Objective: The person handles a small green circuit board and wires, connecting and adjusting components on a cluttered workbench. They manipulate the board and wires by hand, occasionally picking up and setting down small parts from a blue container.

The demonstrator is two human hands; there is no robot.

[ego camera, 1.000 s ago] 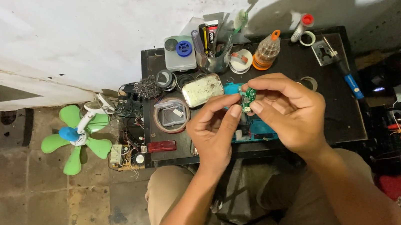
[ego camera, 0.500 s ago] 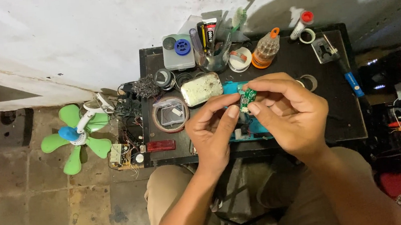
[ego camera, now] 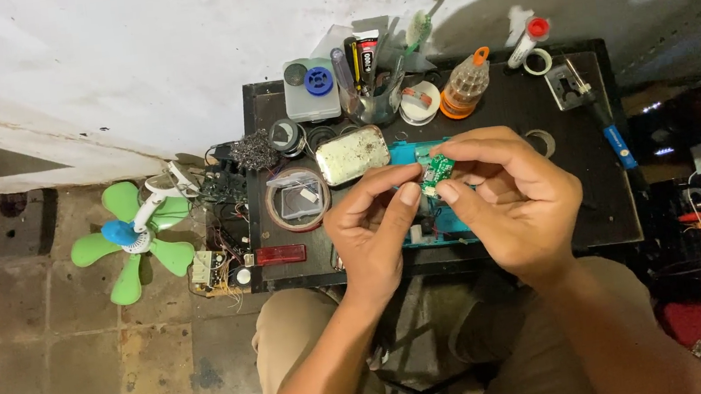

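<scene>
A small green circuit board [ego camera: 436, 173], flat and roughly rectangular, sits pinched between both hands above the middle of the dark tabletop [ego camera: 600, 221]. The right hand [ego camera: 513, 196] grips it from above and the side with thumb and curled fingers; the left hand [ego camera: 371, 225] meets it with thumb and forefinger tips at its left edge. Under the hands lies a turquoise plastic casing [ego camera: 451, 228], mostly hidden, near the tabletop's front edge.

Just left of the hands rest one dented oblong metal tin [ego camera: 352, 154] and one round roll of tape [ego camera: 298, 198] with a clear square piece inside it. One slim red rectangular block [ego camera: 280, 254] lies at the front left corner. Along the back edge stand one grey box with a blue spool [ego camera: 312, 89], one clear cup of tools [ego camera: 374, 97], and one ribbed bottle with an orange cap [ego camera: 463, 87]. One blue-handled tool [ego camera: 617, 144] lies toward the right edge.

Off the left edge, on the tiled floor [ego camera: 62, 371], sits one small fan with five green blades [ego camera: 134, 239], beside a tangle of wires and boards [ego camera: 223, 194].
</scene>
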